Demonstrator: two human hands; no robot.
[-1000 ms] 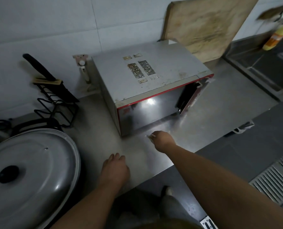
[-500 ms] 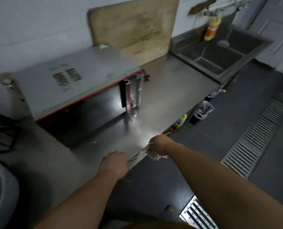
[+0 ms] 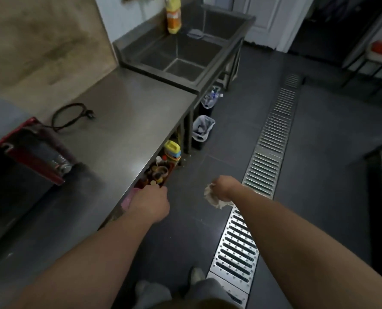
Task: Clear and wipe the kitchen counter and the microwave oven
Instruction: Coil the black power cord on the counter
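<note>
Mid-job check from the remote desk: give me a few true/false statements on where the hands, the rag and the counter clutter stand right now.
1. The right hand grips a crumpled rag. True.
2. The rag is pressed on the counter. False: it is held out over the floor, off the counter's edge.
3. A coiled power cord lies on the counter. True.
4. The left hand rests on the microwave. False: it is at the counter's front edge.
5. A yellow bottle stands by the sink. True.
</note>
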